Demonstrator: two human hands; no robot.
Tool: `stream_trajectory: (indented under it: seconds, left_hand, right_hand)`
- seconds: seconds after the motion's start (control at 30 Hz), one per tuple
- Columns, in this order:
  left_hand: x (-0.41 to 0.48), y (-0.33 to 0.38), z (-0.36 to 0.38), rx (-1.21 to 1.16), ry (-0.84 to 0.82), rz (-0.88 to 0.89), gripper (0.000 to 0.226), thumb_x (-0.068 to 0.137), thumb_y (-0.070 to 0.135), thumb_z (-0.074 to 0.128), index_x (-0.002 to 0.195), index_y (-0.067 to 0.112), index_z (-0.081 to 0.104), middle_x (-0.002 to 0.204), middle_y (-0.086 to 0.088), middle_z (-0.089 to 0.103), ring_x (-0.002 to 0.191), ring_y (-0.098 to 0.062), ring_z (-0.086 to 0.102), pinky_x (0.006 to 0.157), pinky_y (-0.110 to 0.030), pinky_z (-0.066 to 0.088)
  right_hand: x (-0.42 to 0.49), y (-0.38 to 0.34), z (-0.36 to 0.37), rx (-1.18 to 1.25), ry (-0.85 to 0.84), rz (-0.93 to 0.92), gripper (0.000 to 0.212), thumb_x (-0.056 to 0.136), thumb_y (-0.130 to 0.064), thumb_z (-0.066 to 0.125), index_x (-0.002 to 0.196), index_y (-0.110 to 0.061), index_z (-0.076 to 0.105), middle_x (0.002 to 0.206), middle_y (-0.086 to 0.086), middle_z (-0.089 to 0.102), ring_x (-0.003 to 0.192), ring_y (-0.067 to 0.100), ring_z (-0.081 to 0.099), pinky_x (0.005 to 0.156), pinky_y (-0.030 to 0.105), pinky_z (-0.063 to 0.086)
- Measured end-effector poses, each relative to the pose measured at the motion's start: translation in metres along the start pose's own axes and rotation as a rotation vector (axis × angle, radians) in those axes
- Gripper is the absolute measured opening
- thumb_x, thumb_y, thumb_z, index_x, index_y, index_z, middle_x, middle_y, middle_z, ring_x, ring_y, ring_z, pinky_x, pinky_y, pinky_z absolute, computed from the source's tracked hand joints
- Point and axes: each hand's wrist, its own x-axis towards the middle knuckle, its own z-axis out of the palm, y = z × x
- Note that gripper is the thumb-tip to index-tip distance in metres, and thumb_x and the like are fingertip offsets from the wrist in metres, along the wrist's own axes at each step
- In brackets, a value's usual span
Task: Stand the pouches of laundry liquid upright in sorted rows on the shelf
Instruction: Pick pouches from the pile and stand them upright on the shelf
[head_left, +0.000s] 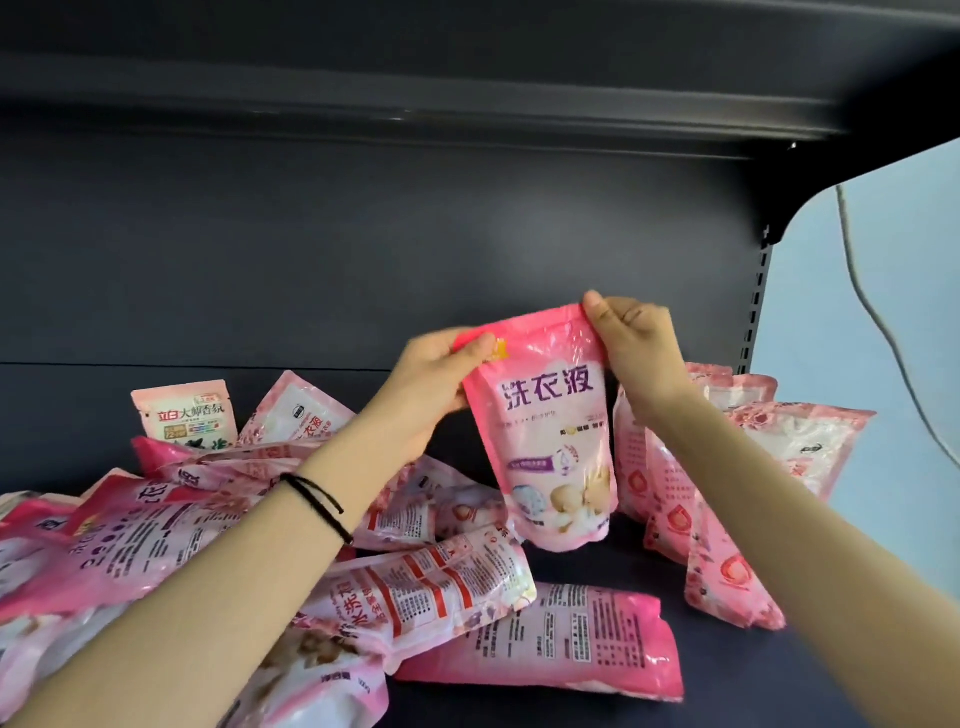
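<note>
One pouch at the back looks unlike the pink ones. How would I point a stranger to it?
On the dark shelf, find the heap of pink pouches lying at the left. Behind it, well left of the held pouch, the odd pouch stands near the back wall. Unlike its neighbours it is upright and pale, with a cream label and red logo.

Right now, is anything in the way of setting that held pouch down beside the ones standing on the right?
Nothing visible. The held pouch, gripped at its top corners by the left hand and right hand, hangs over a bare strip of shelf beside the standing pouches. The loose pouches lie left and in front.
</note>
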Motion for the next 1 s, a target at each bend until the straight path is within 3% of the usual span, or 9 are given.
stream_trajectory:
  seconds: [0.07, 0.2, 0.5, 0.67, 0.83, 0.93, 1.0]
  left_hand:
    - [0.0, 0.018, 0.005, -0.017, -0.002, 0.041, 0.013, 0.095, 0.015, 0.054, 0.097, 0.016, 0.067, 0.083, 0.0, 0.069, 0.071, -0.011, 0.064, 0.07, -0.029, 0.056]
    - [-0.012, 0.033, 0.018, -0.025, -0.057, 0.056, 0.014, 0.096, 0.015, 0.053, 0.097, 0.013, 0.067, 0.083, -0.001, 0.069, 0.068, -0.01, 0.064, 0.066, -0.029, 0.057]
    - [-0.045, 0.023, 0.078, -0.049, -0.063, 0.009, 0.005, 0.086, 0.013, 0.066, 0.088, 0.012, 0.07, 0.078, -0.002, 0.075, 0.069, -0.011, 0.07, 0.066, -0.027, 0.059]
    - [-0.055, 0.014, 0.131, -0.117, -0.038, 0.007, 0.006, 0.084, 0.01, 0.068, 0.088, 0.006, 0.07, 0.076, -0.004, 0.074, 0.067, -0.013, 0.069, 0.068, -0.029, 0.058]
    - [-0.052, 0.008, 0.176, -0.188, 0.034, -0.038, 0.019, 0.083, 0.011, 0.07, 0.099, 0.002, 0.068, 0.089, -0.013, 0.072, 0.073, -0.017, 0.069, 0.066, -0.027, 0.059]
    - [-0.054, -0.003, 0.193, -0.187, 0.051, -0.075, 0.016, 0.083, 0.012, 0.07, 0.097, 0.004, 0.069, 0.088, -0.012, 0.073, 0.075, -0.02, 0.069, 0.073, -0.033, 0.058]
    - [-0.055, -0.011, 0.2, -0.171, 0.059, -0.086, 0.013, 0.082, 0.012, 0.07, 0.093, 0.005, 0.07, 0.085, -0.011, 0.073, 0.077, -0.022, 0.068, 0.079, -0.038, 0.056]
  right_hand:
    - [-0.001, -0.012, -0.006, -0.035, 0.045, -0.037, 0.051, 0.099, -0.02, 0.05, 0.052, -0.01, 0.035, 0.042, -0.013, 0.034, 0.041, 0.003, 0.026, 0.042, 0.019, 0.026]
    - [-0.015, -0.03, -0.026, -0.107, 0.086, -0.095, 0.052, 0.099, -0.024, 0.049, 0.061, 0.009, 0.04, 0.055, 0.004, 0.03, 0.049, 0.014, 0.025, 0.048, 0.028, 0.023]
    - [-0.066, -0.036, -0.105, -0.079, 0.043, 0.038, 0.047, 0.1, -0.022, 0.048, 0.056, -0.014, 0.035, 0.044, -0.01, 0.03, 0.041, 0.008, 0.023, 0.04, 0.019, 0.024]
    - [-0.084, -0.031, -0.154, 0.02, 0.025, 0.131, 0.038, 0.101, -0.019, 0.045, 0.067, -0.002, 0.049, 0.045, -0.008, 0.041, 0.04, 0.005, 0.037, 0.043, 0.016, 0.039]
    - [-0.079, -0.029, -0.194, 0.02, 0.03, 0.11, 0.04, 0.1, -0.021, 0.047, 0.067, 0.001, 0.049, 0.052, 0.0, 0.039, 0.047, 0.012, 0.035, 0.05, 0.022, 0.037]
    - [-0.078, -0.016, -0.212, 0.01, 0.022, 0.14, 0.044, 0.1, -0.024, 0.049, 0.075, 0.013, 0.051, 0.056, 0.004, 0.038, 0.053, 0.016, 0.034, 0.053, 0.028, 0.037]
    - [-0.083, -0.005, -0.218, 0.02, 0.018, 0.176, 0.043, 0.1, -0.024, 0.049, 0.073, 0.01, 0.052, 0.056, 0.003, 0.039, 0.052, 0.016, 0.035, 0.053, 0.028, 0.038]
